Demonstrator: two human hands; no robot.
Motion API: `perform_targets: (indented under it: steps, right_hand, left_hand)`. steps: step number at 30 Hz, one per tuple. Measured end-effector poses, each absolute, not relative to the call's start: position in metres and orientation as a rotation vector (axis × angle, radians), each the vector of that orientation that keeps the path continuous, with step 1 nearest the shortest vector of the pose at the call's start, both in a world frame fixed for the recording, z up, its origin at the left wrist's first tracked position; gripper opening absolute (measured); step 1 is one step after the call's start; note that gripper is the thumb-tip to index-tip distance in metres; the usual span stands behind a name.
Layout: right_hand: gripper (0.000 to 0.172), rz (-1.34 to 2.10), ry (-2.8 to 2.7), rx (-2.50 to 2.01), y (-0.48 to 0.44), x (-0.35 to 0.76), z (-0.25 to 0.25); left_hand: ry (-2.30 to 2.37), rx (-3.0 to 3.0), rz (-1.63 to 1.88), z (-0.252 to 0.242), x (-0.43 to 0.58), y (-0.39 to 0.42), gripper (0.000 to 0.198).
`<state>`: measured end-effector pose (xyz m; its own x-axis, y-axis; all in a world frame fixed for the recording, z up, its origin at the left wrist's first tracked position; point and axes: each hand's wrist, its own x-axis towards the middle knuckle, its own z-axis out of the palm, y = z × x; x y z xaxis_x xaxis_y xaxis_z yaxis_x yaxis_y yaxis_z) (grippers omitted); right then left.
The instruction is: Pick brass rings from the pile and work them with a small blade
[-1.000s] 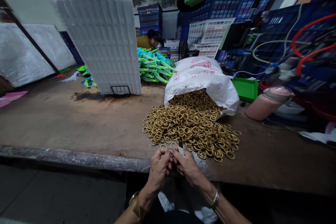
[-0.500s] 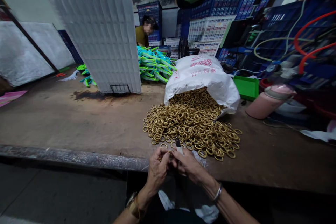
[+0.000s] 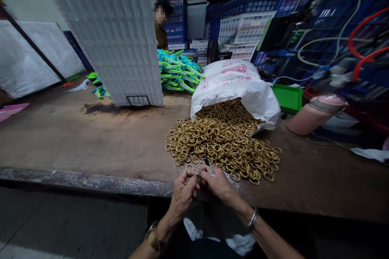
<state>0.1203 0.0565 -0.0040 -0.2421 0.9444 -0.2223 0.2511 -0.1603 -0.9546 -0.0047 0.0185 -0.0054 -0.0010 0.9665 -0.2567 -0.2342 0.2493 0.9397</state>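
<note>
At the table's front edge my left hand [image 3: 182, 190] pinches a gold-coloured ring [image 3: 197, 175], mostly covered by the fingers. My right hand [image 3: 219, 184] meets it there, fingers closed around a slim knife [image 3: 209, 168] with a silver body and a dark end pointing away from me. Whether its lower end touches the ring is hidden. Just beyond both hands spreads a heap of gold rings [image 3: 219, 141], spilling from the mouth of a white woven sack [image 3: 231, 83] that lies on its side. A few loose rings lie nearest my fingers.
On the wooden table [image 3: 91, 141] a white ribbed panel [image 3: 112, 44] stands upright at left. Behind it are bundled green-and-blue pieces [image 3: 179, 71] and another person [image 3: 161, 34]. At right are a green tray [image 3: 287, 98], a pink bottle [image 3: 314, 115], hoses and stacked crates [image 3: 246, 28].
The view has tilted slightly. My right hand has shifted a little away from my left, still with the knife. The person at the back has moved left and more upright.
</note>
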Motion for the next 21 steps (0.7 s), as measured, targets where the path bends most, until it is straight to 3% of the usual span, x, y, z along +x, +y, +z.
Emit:
perform_targets:
  steps: [9,17,21]
  right_hand:
    - [0.019,1.306,-1.642,-1.384,0.058,0.122,0.000]
    - [0.013,0.801,-2.144,-1.374,0.046,0.126,-0.016]
    - [0.019,0.635,-2.274,-1.405,0.041,0.126,-0.020]
  left_hand:
    - [1.007,0.679,1.055,-0.004,-0.008,0.017,0.030]
    - [1.025,0.694,1.116,-0.002,-0.004,0.016,0.034]
    - [1.024,0.757,1.126,-0.005,-0.005,0.016,0.033]
